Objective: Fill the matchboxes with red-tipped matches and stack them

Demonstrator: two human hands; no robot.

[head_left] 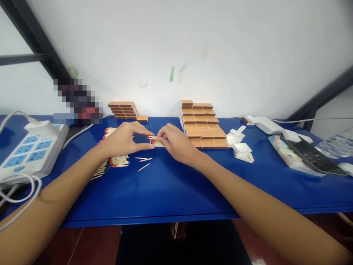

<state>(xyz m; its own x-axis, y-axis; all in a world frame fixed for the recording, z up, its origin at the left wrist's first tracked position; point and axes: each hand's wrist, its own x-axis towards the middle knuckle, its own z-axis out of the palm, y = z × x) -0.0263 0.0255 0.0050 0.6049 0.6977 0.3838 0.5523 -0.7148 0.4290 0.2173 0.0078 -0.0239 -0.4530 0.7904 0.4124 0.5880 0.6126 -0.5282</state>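
My left hand (125,137) is closed around the left end of a small white matchbox tray (158,145), thumb at the near side and fingers at the far side. Red-tipped matches (151,137) lie between the two hands at the tray. My right hand (178,143) pinches matches at the tray's right part, its fingers covering much of it. Beside and under my left forearm spreads a pile of matches (119,161). A few loose matches (143,167) lie on the blue table (165,191), just nearer than the tray.
Stepped stacks of orange matchboxes (204,130) stand right of my right hand. A smaller matchbox stack (122,110) is at the back left. White empty trays (242,152), a phone (311,151) and white boxes (266,125) lie right. A power strip (33,147) with cables sits left.
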